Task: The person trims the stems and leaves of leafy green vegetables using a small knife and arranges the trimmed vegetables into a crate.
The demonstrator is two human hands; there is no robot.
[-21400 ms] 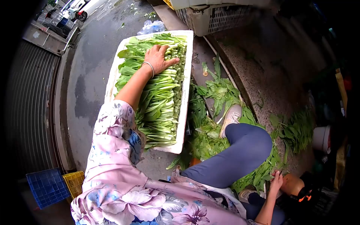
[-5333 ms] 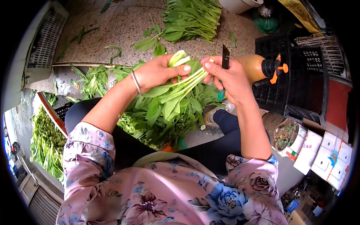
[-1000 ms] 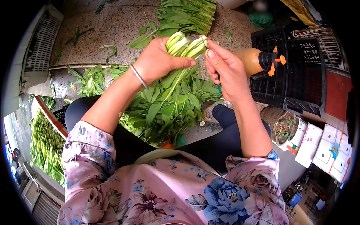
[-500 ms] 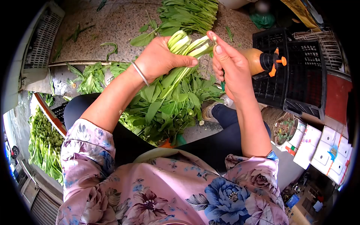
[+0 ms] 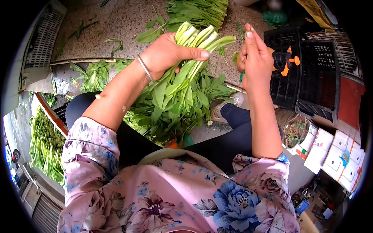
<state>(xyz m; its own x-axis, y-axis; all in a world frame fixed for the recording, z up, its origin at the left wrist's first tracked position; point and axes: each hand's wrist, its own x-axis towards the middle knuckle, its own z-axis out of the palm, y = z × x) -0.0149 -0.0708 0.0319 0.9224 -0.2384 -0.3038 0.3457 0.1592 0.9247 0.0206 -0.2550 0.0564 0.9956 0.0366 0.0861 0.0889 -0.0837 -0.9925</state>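
Note:
My left hand (image 5: 168,53) is closed round a bunch of leafy green vegetables (image 5: 194,40), its thumb across the pale cut stem ends, which point up and to the right. The leaves hang down over a heap of loose greens (image 5: 171,112) between my legs. Apart from the bunch, to its right, my right hand (image 5: 256,58) is closed with thumb and forefinger pinched together. A bit of green shows at its palm edge; what it is I cannot make out. One stem sticks out of the bunch towards this hand.
A neat pile of greens (image 5: 198,13) lies on the stone slab (image 5: 128,23) ahead. Black plastic crates (image 5: 318,73) and a bottle with an orange-and-black spray head (image 5: 285,61) stand at right. White boxes (image 5: 342,155) are farther right; more greens (image 5: 46,143) lie at left.
My right hand has moved right and slightly up, away from the stem ends. The outermost stem now sticks out freely. A small pale piece has appeared by my left forearm.

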